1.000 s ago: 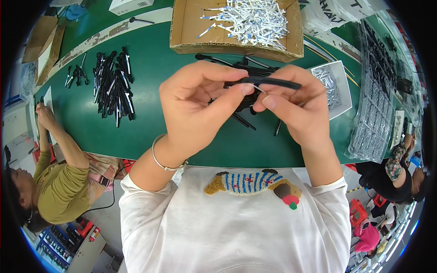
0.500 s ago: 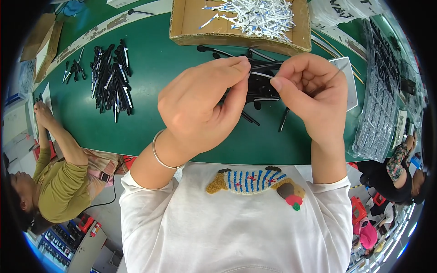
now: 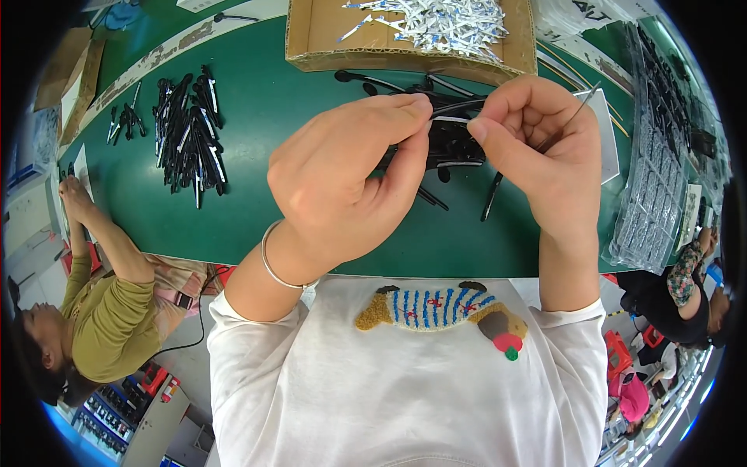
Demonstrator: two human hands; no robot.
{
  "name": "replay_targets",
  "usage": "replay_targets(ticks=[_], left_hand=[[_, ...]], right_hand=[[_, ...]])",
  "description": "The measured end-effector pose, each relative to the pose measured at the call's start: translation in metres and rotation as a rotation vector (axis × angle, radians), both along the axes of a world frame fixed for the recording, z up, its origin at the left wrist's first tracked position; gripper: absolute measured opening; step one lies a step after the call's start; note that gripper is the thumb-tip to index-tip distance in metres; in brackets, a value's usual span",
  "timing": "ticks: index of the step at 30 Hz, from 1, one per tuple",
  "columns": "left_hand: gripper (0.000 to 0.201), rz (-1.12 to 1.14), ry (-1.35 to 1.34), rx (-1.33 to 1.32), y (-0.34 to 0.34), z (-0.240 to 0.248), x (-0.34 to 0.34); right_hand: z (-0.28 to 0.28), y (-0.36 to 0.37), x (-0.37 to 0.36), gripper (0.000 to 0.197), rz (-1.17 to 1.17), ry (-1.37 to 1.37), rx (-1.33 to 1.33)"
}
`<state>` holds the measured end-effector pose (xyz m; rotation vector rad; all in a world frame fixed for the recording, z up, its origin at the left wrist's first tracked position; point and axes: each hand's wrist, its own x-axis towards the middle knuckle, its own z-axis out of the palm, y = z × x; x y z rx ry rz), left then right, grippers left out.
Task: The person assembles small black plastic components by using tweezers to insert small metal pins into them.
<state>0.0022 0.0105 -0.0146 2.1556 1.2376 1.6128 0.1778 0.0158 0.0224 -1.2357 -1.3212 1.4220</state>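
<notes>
My left hand [image 3: 350, 167], a bangle at its wrist, is closed in a pinch on one end of a slim black strip [image 3: 459, 107]. This strip spans the gap to my right hand [image 3: 545, 152], whose thumb and forefinger close at its other end. A thin pointed metal tool [image 3: 585, 103] sticks out of the curled right hand; the rest of it is hidden by the fingers. Beneath both hands lies a heap of black slender parts [image 3: 455, 148], some with pale strips and rounded ends, partly covered by the hands.
A cardboard box [image 3: 405, 61] of white and blue paper slips [image 3: 447, 27] stands beyond my hands. On the green table [image 3: 257, 156], a pile of black parts [image 3: 191, 140] lies left. Clear plastic trays [image 3: 650, 179] are at right. A co-worker [image 3: 113, 311] sits at left.
My right hand has shifted slightly up and right, away from the left hand. The metal tool in it shows more upright. My left hand stays nearly in place.
</notes>
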Motion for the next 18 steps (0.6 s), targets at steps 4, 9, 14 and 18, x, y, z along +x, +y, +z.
replay_targets(ticks=[4,9,14,18], left_hand=[[0.019,-0.051,0.022,-0.089,-0.005,0.004,-0.001],[0.020,-0.175,-0.124,-0.251,-0.006,0.000,-0.002],[0.017,-0.222,-0.324,-0.474,-0.009,0.008,-0.002],[0.014,-0.338,-0.778,-0.668,-0.005,0.002,-0.001]], right_hand=[[-0.002,0.001,0.001,0.011,-0.001,-0.015,0.017],[-0.009,0.001,0.001,0.012,-0.040,-0.022,0.063],[-0.008,-0.004,-0.007,0.014,-0.099,-0.037,0.081],[-0.009,-0.009,-0.009,0.016,-0.087,-0.223,0.327]])
